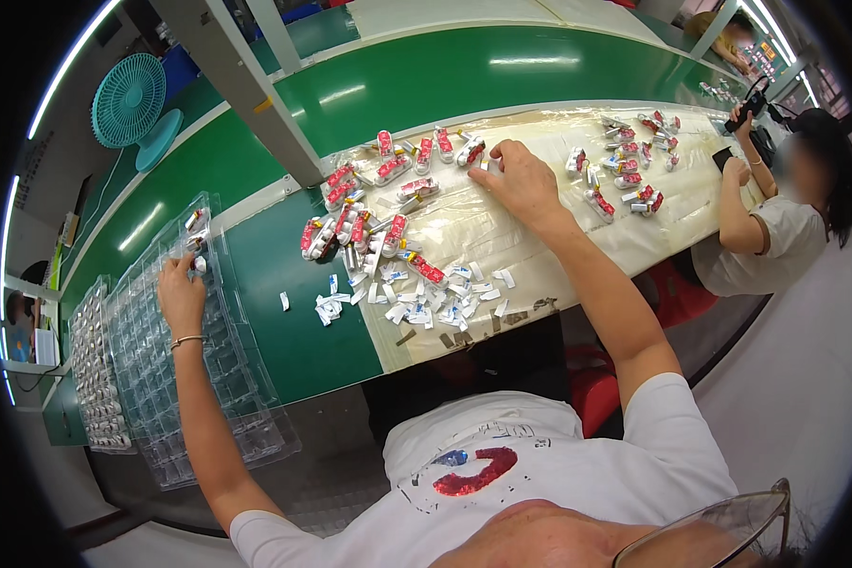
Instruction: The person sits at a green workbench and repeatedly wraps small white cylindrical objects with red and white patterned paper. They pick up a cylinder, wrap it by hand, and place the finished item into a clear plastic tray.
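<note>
My left hand (180, 289) reaches over a clear plastic tray (166, 364) with rows of square pockets. Its fingers are bent down around a small white-and-silver part (200, 265). Another small part (194, 220) lies in a pocket near the tray's far end. Over the table, my right hand (525, 185) has its thumb and forefinger apart, beside a small red-and-white part (470, 150) with a metal end. To its left spreads a loose heap of similar red-and-white parts (353, 222). Small white paper-like strips (435, 301) lie scattered nearer the table's edge.
Left of the clear tray stands a tray full of small pale parts (99, 369). A grey post (246, 85) rises behind the table, with a teal fan (131, 99) farther left. More red-and-white parts (625, 163) lie at right, near a seated person (776, 208).
</note>
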The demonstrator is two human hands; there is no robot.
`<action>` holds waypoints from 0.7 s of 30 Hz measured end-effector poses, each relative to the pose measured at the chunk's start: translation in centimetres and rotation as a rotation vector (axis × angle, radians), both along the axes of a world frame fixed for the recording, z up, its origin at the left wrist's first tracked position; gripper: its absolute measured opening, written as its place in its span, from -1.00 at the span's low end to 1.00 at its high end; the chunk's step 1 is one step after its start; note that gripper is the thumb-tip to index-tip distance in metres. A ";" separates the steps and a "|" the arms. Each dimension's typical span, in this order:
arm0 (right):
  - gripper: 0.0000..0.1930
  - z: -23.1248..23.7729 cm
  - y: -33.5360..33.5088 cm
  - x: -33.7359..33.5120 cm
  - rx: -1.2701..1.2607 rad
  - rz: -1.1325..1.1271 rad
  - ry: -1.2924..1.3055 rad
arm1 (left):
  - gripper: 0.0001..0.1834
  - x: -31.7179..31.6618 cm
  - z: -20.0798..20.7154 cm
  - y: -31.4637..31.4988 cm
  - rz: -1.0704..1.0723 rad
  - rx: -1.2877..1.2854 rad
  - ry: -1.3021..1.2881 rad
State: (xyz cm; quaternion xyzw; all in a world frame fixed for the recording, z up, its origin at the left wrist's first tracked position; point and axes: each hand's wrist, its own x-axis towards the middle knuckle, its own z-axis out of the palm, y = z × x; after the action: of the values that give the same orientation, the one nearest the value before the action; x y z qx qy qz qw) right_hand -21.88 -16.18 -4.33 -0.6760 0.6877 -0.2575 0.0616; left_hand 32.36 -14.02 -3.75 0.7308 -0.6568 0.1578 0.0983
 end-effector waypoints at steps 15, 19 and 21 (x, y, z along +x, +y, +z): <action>-0.86 3.2 4.5 -1.3 -0.073 0.536 -0.535 | -0.40 -28.9 6.9 6.0 -0.753 0.199 1.071; -0.77 4.5 7.5 0.7 -0.194 0.715 -0.542 | -0.31 -33.3 5.3 6.2 -0.883 0.206 0.922; -0.77 4.7 8.5 1.0 -0.299 0.693 -0.550 | -0.42 -33.5 5.0 6.4 -0.783 0.520 1.346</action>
State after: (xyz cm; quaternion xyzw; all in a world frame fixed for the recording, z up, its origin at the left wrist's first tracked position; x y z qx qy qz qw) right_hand -20.89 -7.69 0.35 -0.7739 0.3350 -0.4877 0.2259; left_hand -1.13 -7.66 1.28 0.3862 -0.6802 -0.5176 0.3468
